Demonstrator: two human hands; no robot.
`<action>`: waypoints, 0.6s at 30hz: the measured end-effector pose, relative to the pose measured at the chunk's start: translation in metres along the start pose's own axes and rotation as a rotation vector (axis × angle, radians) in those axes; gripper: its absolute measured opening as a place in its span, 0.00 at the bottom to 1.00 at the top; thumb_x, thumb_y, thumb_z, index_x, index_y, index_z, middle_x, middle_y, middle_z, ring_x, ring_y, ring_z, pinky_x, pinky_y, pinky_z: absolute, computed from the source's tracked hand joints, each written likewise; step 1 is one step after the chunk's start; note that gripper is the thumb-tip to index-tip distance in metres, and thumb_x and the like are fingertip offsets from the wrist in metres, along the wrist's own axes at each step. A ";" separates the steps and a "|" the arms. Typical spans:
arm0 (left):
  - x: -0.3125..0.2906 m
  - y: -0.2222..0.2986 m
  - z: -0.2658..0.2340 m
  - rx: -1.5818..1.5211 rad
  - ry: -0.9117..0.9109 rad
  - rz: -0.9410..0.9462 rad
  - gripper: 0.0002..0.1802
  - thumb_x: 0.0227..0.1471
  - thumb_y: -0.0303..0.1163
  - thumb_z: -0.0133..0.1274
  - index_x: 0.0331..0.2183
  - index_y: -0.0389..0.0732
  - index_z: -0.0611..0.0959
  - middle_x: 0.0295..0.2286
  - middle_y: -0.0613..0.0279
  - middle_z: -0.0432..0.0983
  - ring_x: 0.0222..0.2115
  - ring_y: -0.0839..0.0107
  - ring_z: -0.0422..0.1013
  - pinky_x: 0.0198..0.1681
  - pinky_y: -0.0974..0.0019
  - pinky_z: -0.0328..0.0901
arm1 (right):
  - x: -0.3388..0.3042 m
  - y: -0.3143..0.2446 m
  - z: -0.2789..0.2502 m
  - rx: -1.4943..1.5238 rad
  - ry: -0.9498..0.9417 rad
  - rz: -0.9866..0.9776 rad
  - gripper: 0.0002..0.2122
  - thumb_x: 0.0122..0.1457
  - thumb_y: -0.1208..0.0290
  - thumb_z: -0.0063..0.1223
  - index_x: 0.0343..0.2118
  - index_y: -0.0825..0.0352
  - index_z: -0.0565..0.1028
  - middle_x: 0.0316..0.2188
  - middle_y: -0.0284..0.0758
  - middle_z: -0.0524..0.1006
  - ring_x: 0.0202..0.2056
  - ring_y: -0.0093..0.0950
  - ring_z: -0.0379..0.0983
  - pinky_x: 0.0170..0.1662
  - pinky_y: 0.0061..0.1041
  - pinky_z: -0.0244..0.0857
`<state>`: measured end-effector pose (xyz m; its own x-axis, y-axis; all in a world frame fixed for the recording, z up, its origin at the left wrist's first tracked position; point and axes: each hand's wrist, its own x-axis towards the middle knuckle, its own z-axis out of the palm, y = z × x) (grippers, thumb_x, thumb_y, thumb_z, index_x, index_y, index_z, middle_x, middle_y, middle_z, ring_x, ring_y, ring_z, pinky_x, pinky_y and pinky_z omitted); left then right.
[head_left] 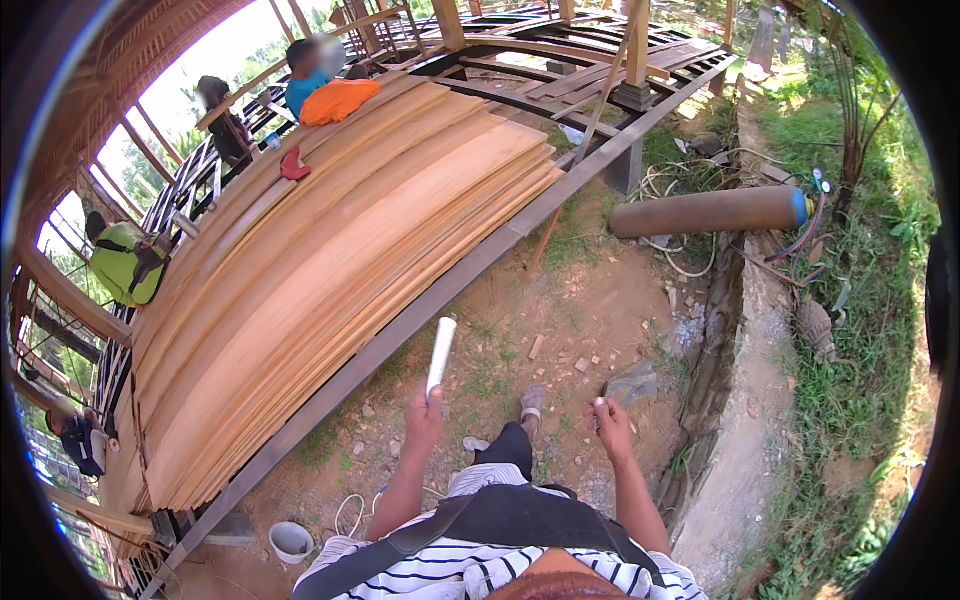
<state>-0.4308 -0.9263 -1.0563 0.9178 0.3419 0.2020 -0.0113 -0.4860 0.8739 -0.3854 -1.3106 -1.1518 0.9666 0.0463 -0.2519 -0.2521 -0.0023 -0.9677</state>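
Observation:
My left hand [424, 418] is closed around the lower end of a white tube-like stick [441, 356], which points up and slightly right. It is held over the dirt ground, to the right of a large stack of wooden boards [330, 290]. My right hand [613, 428] hangs apart from it on the right, above the ground near a flat grey stone [632, 383]. Its fingers are curled together with the thumb up; whatever is in them, if anything, is too small to make out. Neither hand touches the boards.
A dark metal beam [470, 262] runs along the stack's edge. A rusty gas cylinder [705, 213] with hoses lies by a concrete kerb [745, 420] at right. A white bucket [291, 541] stands at lower left. Several people are beyond the boards, one with orange cloth [338, 101].

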 end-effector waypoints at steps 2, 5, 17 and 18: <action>0.044 -0.019 0.019 -0.279 0.144 -0.049 0.26 0.67 0.55 0.44 0.34 0.39 0.76 0.17 0.69 0.64 0.17 0.77 0.64 0.20 0.67 0.58 | 0.025 -0.007 0.002 -0.020 -0.054 0.040 0.15 0.69 0.57 0.50 0.42 0.66 0.78 0.31 0.29 0.81 0.26 0.15 0.71 0.27 0.18 0.60; 0.139 0.010 0.068 -0.611 0.234 -0.074 0.29 0.67 0.60 0.40 0.30 0.43 0.74 0.15 0.72 0.61 0.15 0.81 0.60 0.18 0.74 0.55 | 0.076 0.007 -0.006 -0.115 -0.077 0.063 0.14 0.69 0.59 0.50 0.40 0.67 0.78 0.31 0.30 0.81 0.27 0.17 0.73 0.28 0.20 0.63; 0.474 0.093 0.266 -1.487 -0.023 -0.449 0.14 0.69 0.40 0.44 0.43 0.40 0.74 0.26 0.64 0.67 0.29 0.68 0.66 0.35 0.60 0.67 | 0.300 -0.078 -0.049 -0.316 0.109 0.006 0.19 0.64 0.59 0.57 0.45 0.73 0.78 0.27 0.39 0.81 0.28 0.26 0.77 0.35 0.28 0.71; 0.485 0.096 0.277 -1.466 0.011 -0.490 0.12 0.66 0.36 0.45 0.44 0.39 0.74 0.27 0.63 0.68 0.30 0.67 0.67 0.37 0.58 0.68 | 0.314 -0.081 -0.057 -0.288 0.164 0.022 0.18 0.64 0.59 0.58 0.45 0.73 0.78 0.27 0.39 0.81 0.28 0.26 0.77 0.35 0.28 0.71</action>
<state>0.1233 -1.0293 -0.9971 0.9451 0.2356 -0.2265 -0.0928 0.8581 0.5050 -0.0593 -1.3530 -1.1529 0.9615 -0.1180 -0.2482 -0.2722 -0.2847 -0.9192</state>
